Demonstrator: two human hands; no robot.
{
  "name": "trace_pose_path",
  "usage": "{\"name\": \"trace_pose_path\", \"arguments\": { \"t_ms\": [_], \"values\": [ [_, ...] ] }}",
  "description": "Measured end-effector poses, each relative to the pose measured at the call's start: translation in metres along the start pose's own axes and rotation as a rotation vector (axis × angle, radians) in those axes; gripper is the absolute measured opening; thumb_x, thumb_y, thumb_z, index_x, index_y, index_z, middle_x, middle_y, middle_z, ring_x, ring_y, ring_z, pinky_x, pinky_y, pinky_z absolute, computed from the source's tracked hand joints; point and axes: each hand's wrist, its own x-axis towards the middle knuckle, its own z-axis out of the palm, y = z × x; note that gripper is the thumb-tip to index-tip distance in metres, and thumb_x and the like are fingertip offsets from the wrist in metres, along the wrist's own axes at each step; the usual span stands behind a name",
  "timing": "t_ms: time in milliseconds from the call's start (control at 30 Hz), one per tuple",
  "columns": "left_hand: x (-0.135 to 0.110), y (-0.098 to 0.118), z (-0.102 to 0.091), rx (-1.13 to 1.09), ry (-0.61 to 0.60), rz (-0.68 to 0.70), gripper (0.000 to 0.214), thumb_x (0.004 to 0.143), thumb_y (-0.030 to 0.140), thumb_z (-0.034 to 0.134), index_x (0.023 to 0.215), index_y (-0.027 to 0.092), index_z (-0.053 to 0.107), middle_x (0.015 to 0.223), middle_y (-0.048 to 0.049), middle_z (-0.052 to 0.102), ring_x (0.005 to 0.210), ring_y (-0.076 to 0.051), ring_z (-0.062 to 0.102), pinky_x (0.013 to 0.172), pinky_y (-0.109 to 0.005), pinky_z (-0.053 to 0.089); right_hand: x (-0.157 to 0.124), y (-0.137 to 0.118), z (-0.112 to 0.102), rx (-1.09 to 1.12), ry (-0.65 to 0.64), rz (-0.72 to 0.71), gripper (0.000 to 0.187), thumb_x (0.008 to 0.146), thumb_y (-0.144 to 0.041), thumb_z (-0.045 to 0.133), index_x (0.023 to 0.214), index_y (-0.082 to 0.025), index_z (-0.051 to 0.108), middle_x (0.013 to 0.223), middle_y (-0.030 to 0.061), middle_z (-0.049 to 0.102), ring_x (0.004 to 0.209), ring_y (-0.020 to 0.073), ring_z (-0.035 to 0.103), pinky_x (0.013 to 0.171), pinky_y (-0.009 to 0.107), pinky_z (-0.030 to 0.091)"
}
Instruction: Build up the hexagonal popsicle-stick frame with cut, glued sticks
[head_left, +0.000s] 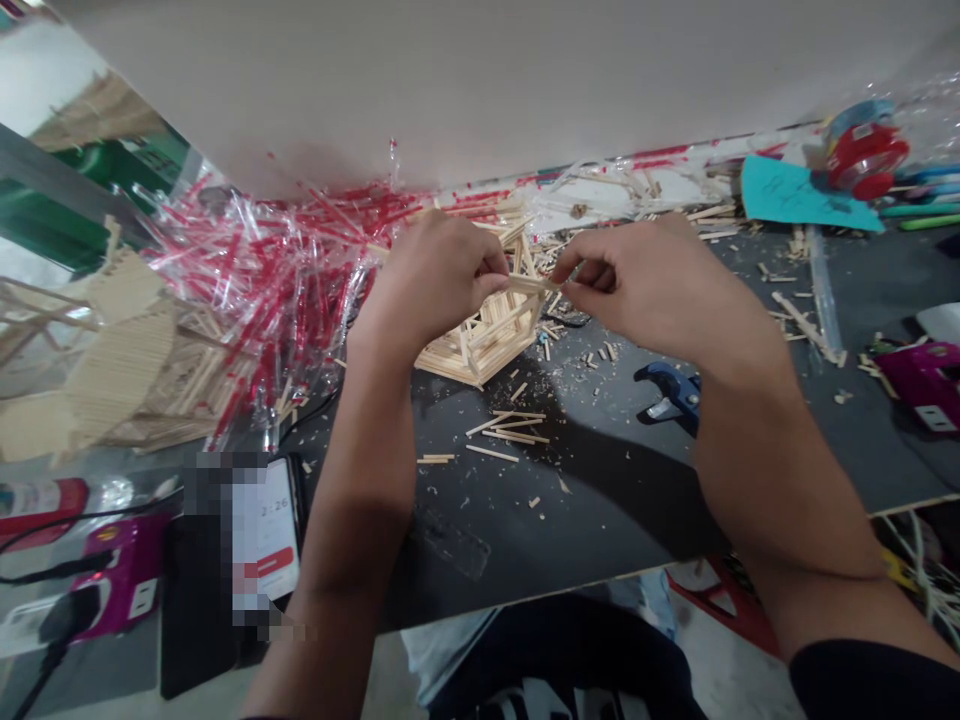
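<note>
Left hand (431, 280), right hand (645, 285), fingers (491, 268) closed on one wooden stick (531, 284)
Stick frame (491, 345) partly hidden behind both hands; phone screen (266, 525) partly pixelated.

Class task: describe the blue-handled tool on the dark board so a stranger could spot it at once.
On the dark work board, find the wooden stick frame under the left hand and right hand. Right of it, partly behind the right forearm, lies a blue-handled tool, the only blue among the pale sticks.
</note>
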Motion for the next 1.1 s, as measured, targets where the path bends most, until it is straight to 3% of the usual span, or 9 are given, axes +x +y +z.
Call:
{"name": "trace_pose_path", "arguments": {
  "t_ms": [300, 633, 900, 1100],
  "values": [
    [0.0006, -0.0025, 0.001, -0.008, -0.009, 0.009, 0.023, 0.101, 0.046, 0.073, 0.096, 0.027, 0.086, 0.092, -0.0062, 0.084, 0.107, -0.031, 0.077, 0.101, -0.043, 0.053, -0.0006, 0.0024, 0.0012, 0.0, 0.013, -0.014, 0.017, 0.095, -0.023, 0.069, 0.1, -0.026, 0.084, 0.077, 0.0042, 0.076, 0.077, 0.0237, 0.073, 0.083, 0.04, 0.057],
    [0.0013, 0.0009, -0.0002, 0.016, -0.025, -0.004, 0.014, 0.099, 0.033, 0.073, 0.096, 0.028, 0.086, 0.096, -0.0053, 0.085, 0.11, -0.032, 0.077, 0.101, -0.043, 0.053, -0.002, -0.0068, -0.0021, -0.006, -0.011, 0.023, 0.022, 0.095, -0.017, 0.067, 0.099, -0.027, 0.086, 0.075, 0.0036, 0.077, 0.08, 0.0255, 0.076, 0.086, 0.041, 0.056],
    [0.0015, 0.0058, -0.0008, 0.066, -0.029, -0.022, 0.015, 0.097, 0.028, 0.072, 0.097, 0.023, 0.086, 0.099, -0.0076, 0.085, 0.108, -0.03, 0.076, 0.099, -0.042, 0.053, -0.0005, -0.001, -0.0004, 0.027, -0.013, 0.01, 0.018, 0.099, -0.03, 0.067, 0.101, -0.028, 0.086, 0.073, 0.004, 0.074, 0.08, 0.0255, 0.076, 0.081, 0.041, 0.059],
    [0.0018, 0.0057, 0.0004, 0.028, -0.021, -0.024, 0.013, 0.097, 0.028, 0.072, 0.094, 0.025, 0.085, 0.097, -0.007, 0.084, 0.11, -0.032, 0.076, 0.102, -0.044, 0.052, 0.0001, -0.0033, -0.0007, 0.013, 0.0, 0.023, 0.017, 0.093, -0.016, 0.069, 0.093, -0.025, 0.083, 0.075, 0.0031, 0.075, 0.074, 0.0216, 0.071, 0.08, 0.039, 0.055]
  ]
}}
